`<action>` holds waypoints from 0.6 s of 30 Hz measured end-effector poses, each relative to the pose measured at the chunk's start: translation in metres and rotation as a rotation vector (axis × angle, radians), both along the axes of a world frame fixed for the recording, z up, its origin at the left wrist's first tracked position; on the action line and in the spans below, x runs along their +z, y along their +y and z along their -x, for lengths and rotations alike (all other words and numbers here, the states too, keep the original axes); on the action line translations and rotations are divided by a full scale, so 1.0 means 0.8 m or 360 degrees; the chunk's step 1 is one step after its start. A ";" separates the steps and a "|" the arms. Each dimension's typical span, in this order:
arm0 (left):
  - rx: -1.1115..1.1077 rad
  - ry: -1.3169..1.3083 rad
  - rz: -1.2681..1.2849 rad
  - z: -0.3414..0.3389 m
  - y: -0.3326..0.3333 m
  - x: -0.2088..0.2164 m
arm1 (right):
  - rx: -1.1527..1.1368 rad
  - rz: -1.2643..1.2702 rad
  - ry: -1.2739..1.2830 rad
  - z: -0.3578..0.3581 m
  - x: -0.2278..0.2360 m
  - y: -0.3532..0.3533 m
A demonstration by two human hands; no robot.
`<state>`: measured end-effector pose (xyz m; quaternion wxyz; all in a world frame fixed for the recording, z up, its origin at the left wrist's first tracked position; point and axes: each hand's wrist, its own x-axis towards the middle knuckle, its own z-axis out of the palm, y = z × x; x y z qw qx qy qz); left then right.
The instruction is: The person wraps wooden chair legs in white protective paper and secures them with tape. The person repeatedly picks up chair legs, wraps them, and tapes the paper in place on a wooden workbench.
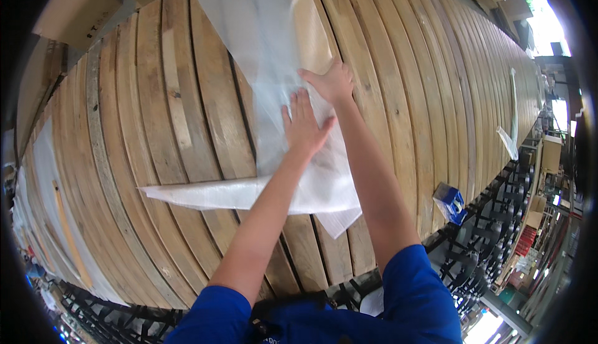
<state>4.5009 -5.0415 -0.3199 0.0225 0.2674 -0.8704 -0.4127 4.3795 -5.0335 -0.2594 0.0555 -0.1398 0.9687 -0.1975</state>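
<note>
A translucent white foam sheet (265, 45) lies over a long wooden slat, whose tan surface shows through near the upper right of the sheet. My left hand (303, 123) rests flat on the sheet, fingers stretched forward. Just ahead and to the right, my right hand (331, 83) presses on the sheet's right edge, thumb out to the left; its other fingers curl over that edge and are partly hidden. Toward me the sheet spreads into a loose flap to the left and a pointed corner beneath my forearms.
Wooden slats (398, 95) lie side by side across the work surface. A blue tape dispenser (450, 204) sits at the near right edge. More white sheeting (62, 219) lies at the far left, with another strip (509, 141) at right. Cardboard boxes (81, 7) stand beyond.
</note>
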 end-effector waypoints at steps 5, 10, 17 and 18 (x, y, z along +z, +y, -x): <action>0.0078 -0.0001 0.0217 -0.007 0.010 -0.031 | -0.0109 -0.0268 -0.0401 0.002 0.037 -0.062; 0.0221 0.0839 -0.1172 -0.038 0.027 0.019 | -0.0278 -0.0103 -0.0030 -0.081 0.112 -0.029; -0.0449 0.0781 -0.1166 -0.148 -0.009 0.274 | -0.0272 0.0676 0.0477 -0.272 0.285 0.105; -0.0488 0.1012 -0.1318 -0.166 -0.013 0.312 | -0.0119 0.0900 0.0519 -0.286 0.297 0.132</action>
